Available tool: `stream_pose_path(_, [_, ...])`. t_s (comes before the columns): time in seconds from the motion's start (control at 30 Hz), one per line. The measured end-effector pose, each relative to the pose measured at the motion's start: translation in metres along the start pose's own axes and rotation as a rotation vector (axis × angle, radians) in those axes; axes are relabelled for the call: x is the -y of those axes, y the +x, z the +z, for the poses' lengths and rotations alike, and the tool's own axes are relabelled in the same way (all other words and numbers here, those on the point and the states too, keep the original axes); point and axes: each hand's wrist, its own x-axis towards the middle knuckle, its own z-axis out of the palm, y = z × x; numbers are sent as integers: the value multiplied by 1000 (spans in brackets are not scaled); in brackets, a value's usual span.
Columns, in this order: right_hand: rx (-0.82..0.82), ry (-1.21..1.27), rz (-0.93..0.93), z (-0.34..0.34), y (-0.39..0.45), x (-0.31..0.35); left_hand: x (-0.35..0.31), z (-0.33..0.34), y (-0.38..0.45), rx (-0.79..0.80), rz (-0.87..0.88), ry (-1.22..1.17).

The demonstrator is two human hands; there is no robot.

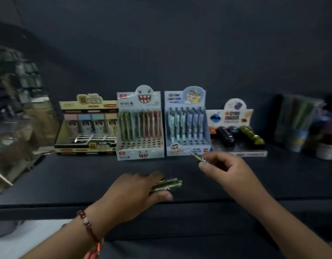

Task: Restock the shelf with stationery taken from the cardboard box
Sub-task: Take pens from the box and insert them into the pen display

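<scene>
Holding spare green pens (167, 184) in your L hand (135, 191), R hand (225, 167) pinches one pen (198, 157) to slot into the monster-face display box (141, 128).

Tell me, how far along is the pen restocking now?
Done: the monster-face display box holds pens in its back rows. In hand: the right hand pinches one green pen; the left hand holds a bundle of green pens. Left: the front holes are empty.
</scene>
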Motion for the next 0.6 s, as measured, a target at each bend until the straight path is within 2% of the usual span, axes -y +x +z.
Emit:
stream_pose_path(0.3, [147, 200, -111, 48, 117, 2, 63, -5, 26, -237, -58, 152])
stream_pose_path(0.4, [143, 342, -66, 68, 147, 8, 89, -3, 23, -250, -55, 97])
stream_pose_path(0.5, [139, 515, 27, 87, 169, 19, 108, -7, 26, -229, -17, 124])
stream_pose_path(0.6, [108, 576, 41, 106, 186, 32, 130, -12, 35, -231, 64, 173])
